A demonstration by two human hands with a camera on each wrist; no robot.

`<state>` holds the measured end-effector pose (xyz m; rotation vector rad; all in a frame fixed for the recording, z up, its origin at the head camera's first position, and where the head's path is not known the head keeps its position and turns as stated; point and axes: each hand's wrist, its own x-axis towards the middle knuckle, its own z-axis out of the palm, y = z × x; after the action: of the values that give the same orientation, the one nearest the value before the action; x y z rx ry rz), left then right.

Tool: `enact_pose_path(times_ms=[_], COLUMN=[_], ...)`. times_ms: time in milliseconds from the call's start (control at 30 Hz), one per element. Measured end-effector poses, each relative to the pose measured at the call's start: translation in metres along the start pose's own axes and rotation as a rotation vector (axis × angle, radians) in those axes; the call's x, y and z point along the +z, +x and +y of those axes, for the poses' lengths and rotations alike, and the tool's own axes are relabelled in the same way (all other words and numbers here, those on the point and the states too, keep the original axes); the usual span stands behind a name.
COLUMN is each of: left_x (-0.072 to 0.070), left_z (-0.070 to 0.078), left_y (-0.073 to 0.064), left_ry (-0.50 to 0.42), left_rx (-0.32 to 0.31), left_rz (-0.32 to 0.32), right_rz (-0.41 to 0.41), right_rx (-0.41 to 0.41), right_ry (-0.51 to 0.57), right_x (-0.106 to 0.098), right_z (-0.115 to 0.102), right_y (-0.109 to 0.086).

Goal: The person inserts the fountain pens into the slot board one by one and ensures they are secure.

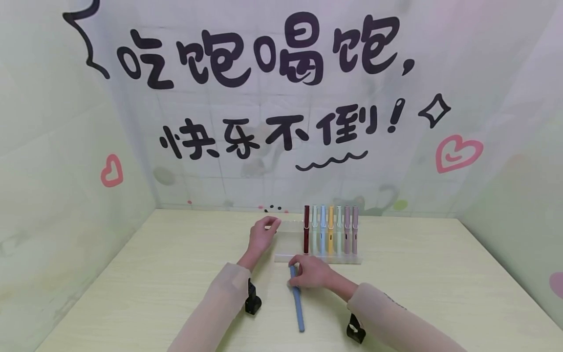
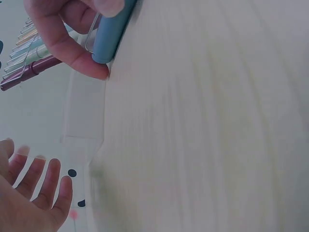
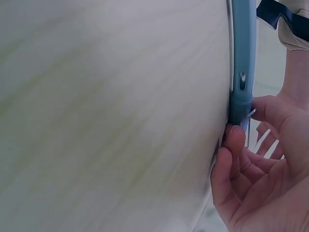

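A blue pen (image 1: 298,308) with a wire clip lies lengthwise on the table in front of a clear pen rack (image 1: 288,257). My right hand (image 1: 312,272) grips the pen by its far, capped end, thumb and fingers on opposite sides; the right wrist view shows the barrel (image 3: 244,43) running back past the wrist. At the rack's upper left corner, my left hand (image 1: 262,235) pinches the clear edge between thumb and fingers. The left wrist view shows those fingers (image 2: 46,186) spread behind the see-through plastic.
Several pens stand upright along the rack's right part: a dark red pen (image 1: 306,230), a yellow pen (image 1: 331,232), a light blue pen (image 1: 323,230), pale green and mauve ones. Behind the wooden-patterned table (image 1: 176,254) hangs a printed backdrop (image 1: 259,186).
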<state>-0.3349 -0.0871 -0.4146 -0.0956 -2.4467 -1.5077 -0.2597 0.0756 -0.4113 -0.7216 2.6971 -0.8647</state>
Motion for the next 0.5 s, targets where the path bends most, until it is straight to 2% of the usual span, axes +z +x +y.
enact_pose_path(times_ms=[300, 500], left_x=[-0.0001, -0.0005], left_z=[-0.0006, -0.0003], left_y=[0.0003, -0.0006], left_ry=[-0.003, -0.003], left_rx=[0.005, 0.029], left_rz=[-0.001, -0.001], right_rz=[-0.017, -0.003], right_rx=[0.002, -0.038], right_ry=[0.029, -0.015], right_x=[0.0010, 0.0029], right_z=[0.0040, 0.0036], right_y=[-0.0002, -0.0009])
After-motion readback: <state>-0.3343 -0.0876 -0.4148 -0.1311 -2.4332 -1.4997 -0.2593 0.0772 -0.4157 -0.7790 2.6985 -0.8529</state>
